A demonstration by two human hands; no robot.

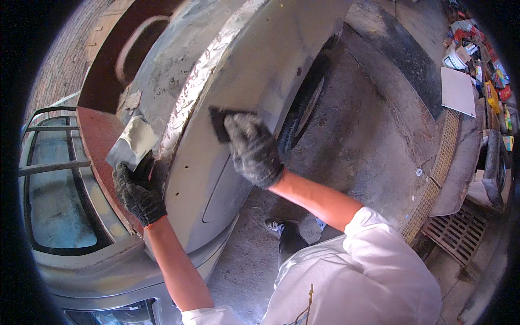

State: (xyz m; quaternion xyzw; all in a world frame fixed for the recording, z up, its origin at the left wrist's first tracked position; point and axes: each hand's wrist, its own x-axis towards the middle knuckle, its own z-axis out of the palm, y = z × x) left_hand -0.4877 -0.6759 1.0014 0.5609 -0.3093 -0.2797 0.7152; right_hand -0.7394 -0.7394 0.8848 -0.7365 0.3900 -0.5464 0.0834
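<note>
My left hand [138,194], in a dark grey knit glove, grips the lower end of a flat grey plate [117,154]. Pale yellow putty [140,134] covers much of that plate. My right hand [254,150], in a worn grey glove, is closed on a dark flat spreader [218,125]. The spreader lies over the grey, patchy side panel of a car body [197,168]; whether it presses on the surface I cannot tell. Along the panel's upper edge runs a bare, shiny, rough metal strip [200,73]. My fingertips are partly hidden in both grips.
Below the panel is a wheel [309,105] on the concrete floor [352,124]. A red-brown edge [97,143] and a car window [59,189] lie to the left. At right are a perforated yellowish strip [441,151], a floor grate [455,230], a white board [457,91] and piled containers.
</note>
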